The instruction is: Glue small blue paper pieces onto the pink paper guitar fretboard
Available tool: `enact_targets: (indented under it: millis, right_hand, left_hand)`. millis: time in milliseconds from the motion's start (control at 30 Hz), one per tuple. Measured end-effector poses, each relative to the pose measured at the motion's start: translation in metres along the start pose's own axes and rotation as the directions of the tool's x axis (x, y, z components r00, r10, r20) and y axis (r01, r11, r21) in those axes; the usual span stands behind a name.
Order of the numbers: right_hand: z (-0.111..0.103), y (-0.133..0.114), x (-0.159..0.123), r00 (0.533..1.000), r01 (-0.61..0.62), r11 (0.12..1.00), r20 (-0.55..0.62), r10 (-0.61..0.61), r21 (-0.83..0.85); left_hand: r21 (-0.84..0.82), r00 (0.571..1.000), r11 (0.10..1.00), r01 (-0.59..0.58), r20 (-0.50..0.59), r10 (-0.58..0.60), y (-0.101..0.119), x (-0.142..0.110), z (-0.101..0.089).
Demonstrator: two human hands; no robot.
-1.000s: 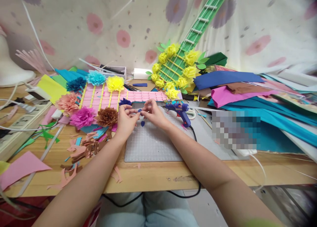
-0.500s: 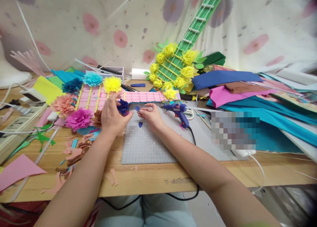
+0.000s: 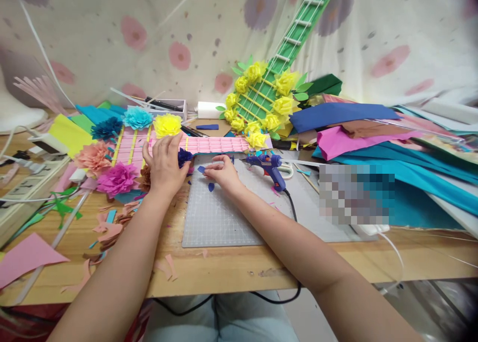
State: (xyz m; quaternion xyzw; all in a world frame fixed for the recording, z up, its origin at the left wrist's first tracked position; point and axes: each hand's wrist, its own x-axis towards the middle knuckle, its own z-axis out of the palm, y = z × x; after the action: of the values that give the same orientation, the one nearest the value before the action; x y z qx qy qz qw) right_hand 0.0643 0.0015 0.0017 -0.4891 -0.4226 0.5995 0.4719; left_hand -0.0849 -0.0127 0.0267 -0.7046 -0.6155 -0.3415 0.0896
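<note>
My left hand (image 3: 164, 163) lies on the body of a pink toy guitar (image 3: 209, 144), fingers spread, thumb beside a dark blue paper flower (image 3: 183, 156) that it partly hides. Between the fingertips of my right hand (image 3: 223, 174) is a small blue paper petal (image 3: 201, 169), held low over a grey cutting mat (image 3: 220, 222). A second blue petal (image 3: 211, 187) lies on the mat just below. To the right of my right hand rests a blue glue gun (image 3: 271, 169), its black cord running toward me.
A green toy guitar (image 3: 261, 98) with yellow flowers leans on the curtain behind. Folded coloured paper (image 3: 347, 117) is heaped at the right. Paper scraps (image 3: 112, 227) and a power strip (image 3: 33, 192) lie at the left. Magenta (image 3: 117, 177) and yellow flowers (image 3: 167, 125) ring the pink guitar.
My left hand has come down flatter onto the pink guitar, beside the dark blue flower. My right hand, with the petal, has shifted slightly left and down.
</note>
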Motion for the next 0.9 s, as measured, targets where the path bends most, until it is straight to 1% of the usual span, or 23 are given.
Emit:
enact_targets:
  millis: [200,367,500,667,833,900]
  right_hand:
    - [0.011,-0.002,0.016,1.0,-0.011,0.993,-0.011,0.01,-0.117]
    - [0.023,0.004,0.03,1.0,0.006,0.986,-0.02,-0.01,-0.166]
    - [0.029,0.009,0.033,0.999,-0.002,0.988,-0.036,-0.003,-0.157]
    - [0.032,0.014,0.031,0.999,-0.013,0.994,-0.034,0.01,-0.104]
    - [0.034,0.017,0.032,0.999,-0.007,0.999,-0.046,0.004,-0.051]
    - [0.035,0.017,0.032,1.0,-0.009,1.0,-0.007,0.009,-0.017]
  left_hand:
    - [-0.012,0.998,0.998,0.054,-0.028,-0.054,-0.003,0.001,-0.004]
    - [-0.027,0.995,0.995,0.093,-0.028,-0.094,-0.004,0.001,-0.006]
    - [-0.015,0.995,0.996,0.093,-0.027,-0.093,-0.006,0.001,-0.006]
    - [-0.031,0.992,0.993,0.118,-0.034,-0.119,-0.008,0.001,-0.005]
    - [-0.033,0.993,0.993,0.112,-0.032,-0.113,-0.008,0.0,-0.004]
    - [-0.032,0.993,0.993,0.112,-0.036,-0.114,-0.009,0.0,-0.004]
